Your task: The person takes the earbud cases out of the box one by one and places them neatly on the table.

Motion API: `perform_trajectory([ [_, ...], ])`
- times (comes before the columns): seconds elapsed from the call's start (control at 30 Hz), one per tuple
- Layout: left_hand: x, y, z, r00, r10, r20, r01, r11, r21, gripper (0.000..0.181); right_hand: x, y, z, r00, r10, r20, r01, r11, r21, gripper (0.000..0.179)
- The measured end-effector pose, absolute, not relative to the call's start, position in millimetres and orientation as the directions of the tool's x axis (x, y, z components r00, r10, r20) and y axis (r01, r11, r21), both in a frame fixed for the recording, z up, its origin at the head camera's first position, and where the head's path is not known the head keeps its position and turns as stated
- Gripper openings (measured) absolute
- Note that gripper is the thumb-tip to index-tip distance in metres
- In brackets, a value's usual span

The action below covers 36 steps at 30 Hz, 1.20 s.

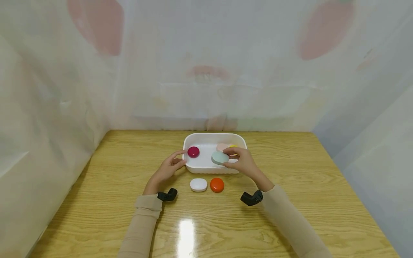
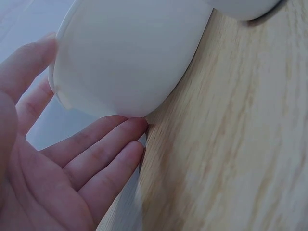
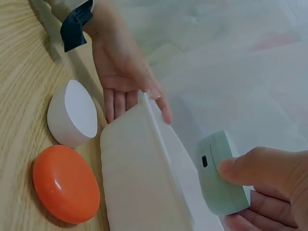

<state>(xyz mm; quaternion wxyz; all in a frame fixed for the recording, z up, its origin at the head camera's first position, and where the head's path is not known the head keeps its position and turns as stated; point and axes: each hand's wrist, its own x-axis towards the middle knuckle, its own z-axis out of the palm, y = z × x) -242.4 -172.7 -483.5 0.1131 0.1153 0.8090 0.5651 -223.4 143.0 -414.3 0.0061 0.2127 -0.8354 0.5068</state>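
Observation:
In the head view my right hand [image 1: 243, 163] pinches a mint-green earbud charging case [image 1: 219, 158] over the right half of a white plastic box [image 1: 195, 169]. In the right wrist view, the thumb lies on the mint case [image 3: 214, 192], whose small charging port shows. At the box's left end, my left hand [image 1: 166, 170] touches the rim and outer wall with its fingers extended, as the left wrist view shows. Inside the box, a dark red round case [image 1: 193, 152] sits at the left. A pale pink case [image 1: 222, 147] and a yellow one [image 1: 233, 146], partly hidden, are at the right.
On the wooden table [image 1: 290, 168], a white oval case [image 1: 198, 184] and an orange round case [image 1: 217, 185] lie side by side just in front of the box. A pale patterned curtain [image 1: 206, 100] hangs behind the table. Each wrist carries a black mount.

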Motion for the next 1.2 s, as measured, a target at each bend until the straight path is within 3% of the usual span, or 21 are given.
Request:
perform_trajectory([
  [0.27,-243.1,-173.3,-485.0,-0.949,0.314,-0.028,0.093,0.362,0.927,0.053,-206.0,164.4,-419.3,-0.921,-0.350,0.168,-0.312,0.408,-0.858,0.041],
  [0.63,-243.0,-172.6,-483.2,-0.944,0.324,-0.057,0.052,0.319,0.946,0.050,-181.6,185.0,-431.1,-0.893,-0.422,0.160,-0.345,0.410,-0.844,0.038],
  [1.2,-240.2,-171.5,-481.0,-0.941,0.335,-0.046,0.059,0.298,0.953,0.051,-178.2,199.2,-461.2,-0.898,-0.431,0.087,-0.290,0.430,-0.855,0.039],
])
